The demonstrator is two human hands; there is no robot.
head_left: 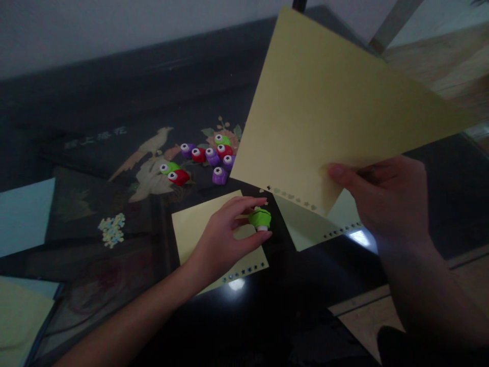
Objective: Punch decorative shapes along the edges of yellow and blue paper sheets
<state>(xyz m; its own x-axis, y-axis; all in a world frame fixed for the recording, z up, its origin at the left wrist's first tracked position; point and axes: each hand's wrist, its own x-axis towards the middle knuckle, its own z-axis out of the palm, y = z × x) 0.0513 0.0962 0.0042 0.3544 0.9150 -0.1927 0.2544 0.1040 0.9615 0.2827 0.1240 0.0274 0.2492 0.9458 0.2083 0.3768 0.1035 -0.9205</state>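
A small green punch (260,219) is being pinched by the left hand (221,239), with the fingers curled narrow around it. It is being held just above a yellow sheet (191,229) that is lying flat on the dark table (95,214). A row of tiny cut shapes is showing along that sheet's near edge.

A big yellow paper (324,102) is being held up in the air by the right hand (385,199). It is being gripped near its low corner, thumb on top, fingers hidden behind. A row of little holes is running along its bottom edge, close to the punch.

Another pale sheet (305,229) is lying under the big paper. More punches (206,158), purple, red and green, are being left in a bunch farther back on the table.

The big paper is only being held at one corner, so it could be bent or dropped. The punch is small and could be slipped from the fingers. If the paper is being pushed in crooked, the next hole could be cut out of line.
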